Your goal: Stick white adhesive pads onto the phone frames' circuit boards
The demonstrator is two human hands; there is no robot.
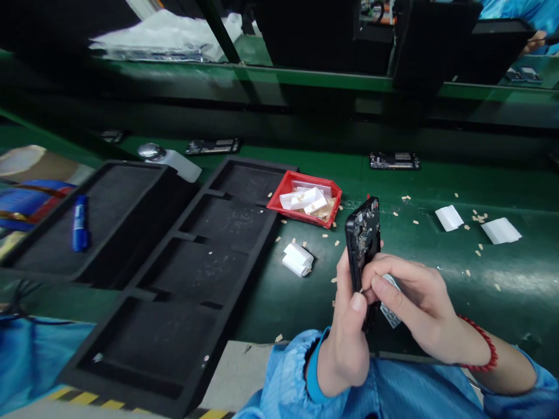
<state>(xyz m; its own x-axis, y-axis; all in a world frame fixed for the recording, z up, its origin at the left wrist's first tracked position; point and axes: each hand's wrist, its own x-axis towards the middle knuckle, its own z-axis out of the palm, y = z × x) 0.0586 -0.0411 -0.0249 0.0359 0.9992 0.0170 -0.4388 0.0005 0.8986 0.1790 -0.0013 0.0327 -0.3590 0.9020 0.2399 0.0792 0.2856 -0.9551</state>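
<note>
My left hand (345, 343) is closed around a black phone body (364, 238), held upright and edge-on, with its inner circuit parts exposed. My right hand (419, 302) has its thumb and forefinger pinched together at the phone's near edge; what sits between the fingertips is too small to make out. Just below those fingers a pale patterned sheet (390, 308) shows in part, and I cannot tell whether the hand holds it. Folded white paper (297, 259) lies on the green bench, left of the phone.
A red bin (286, 201) holds white papers and tan scraps. Black trays (205, 262) fill the left, one carrying a blue marker (80, 224). A bottle (181, 164) and opened phones (395, 160) lie farther back. Tan bits dot the bench near white papers (501, 231). Another person's hand (535, 42) shows top right.
</note>
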